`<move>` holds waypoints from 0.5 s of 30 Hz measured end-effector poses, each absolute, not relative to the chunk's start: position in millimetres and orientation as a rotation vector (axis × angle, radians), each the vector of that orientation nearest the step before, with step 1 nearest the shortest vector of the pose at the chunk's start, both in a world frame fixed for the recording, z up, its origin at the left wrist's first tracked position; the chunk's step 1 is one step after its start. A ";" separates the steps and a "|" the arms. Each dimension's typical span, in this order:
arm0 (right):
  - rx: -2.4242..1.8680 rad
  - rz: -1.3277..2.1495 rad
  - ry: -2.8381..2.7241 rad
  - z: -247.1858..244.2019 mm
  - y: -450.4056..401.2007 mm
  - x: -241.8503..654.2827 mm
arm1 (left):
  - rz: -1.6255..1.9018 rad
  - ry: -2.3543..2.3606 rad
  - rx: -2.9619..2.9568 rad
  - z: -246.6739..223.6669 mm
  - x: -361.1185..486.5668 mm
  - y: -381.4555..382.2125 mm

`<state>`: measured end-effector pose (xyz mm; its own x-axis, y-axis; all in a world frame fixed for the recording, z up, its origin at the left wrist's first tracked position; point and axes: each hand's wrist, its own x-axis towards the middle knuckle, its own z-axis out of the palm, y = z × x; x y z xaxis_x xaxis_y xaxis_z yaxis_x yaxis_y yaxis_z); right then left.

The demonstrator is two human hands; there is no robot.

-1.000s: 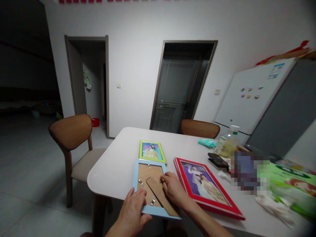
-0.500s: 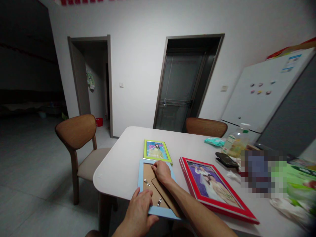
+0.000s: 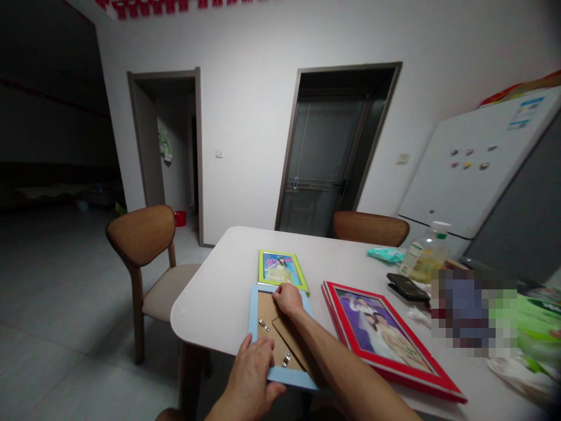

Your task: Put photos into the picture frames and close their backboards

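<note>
A light blue picture frame [image 3: 253, 316] lies back side up at the near table edge, its brown backing board [image 3: 276, 345] showing metal clips. My left hand [image 3: 254, 365] rests over its lower left edge, fingers on the board and thumb below the rim, gripping the frame. At the top of the backing, my right hand [image 3: 289, 301] has its fingers pinched together on something too small to make out. Beyond it lies a green picture frame [image 3: 262, 269], face up. To the right sits a red picture frame [image 3: 385, 333] with a group photo, seemingly stacked on another.
On the right of the white table [image 3: 205, 280] are a black wallet-like item [image 3: 407, 287], a clear bottle [image 3: 424, 254], a teal packet [image 3: 385, 254] and green bags [image 3: 537, 321]. Wooden chairs [image 3: 142, 234] stand at the left and far side.
The view has shifted slightly, so everything sits a little further right and lower. Both hands keep nearly the same place on the blue frame.
</note>
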<state>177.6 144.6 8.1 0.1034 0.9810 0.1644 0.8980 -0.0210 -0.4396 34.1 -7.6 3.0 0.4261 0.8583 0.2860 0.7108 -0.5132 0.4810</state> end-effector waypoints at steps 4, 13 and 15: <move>-1.797 0.321 -1.930 14.2 119.7 177.2 | 0.717 1.341 2.406 0.9 32.8 -6.2; -1.431 0.246 -2.236 14.4 64.3 161.4 | 0.751 1.305 2.394 2.4 32.1 -5.3; -1.422 0.230 -2.275 15.4 65.7 160.5 | 0.750 1.296 2.384 2.9 32.0 -6.0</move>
<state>160.5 65.7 15.4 -0.3706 0.8851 0.2814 0.8110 0.4561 -0.3665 32.0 -6.0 2.9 0.4494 0.8443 0.2919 0.6735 -0.5349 0.5102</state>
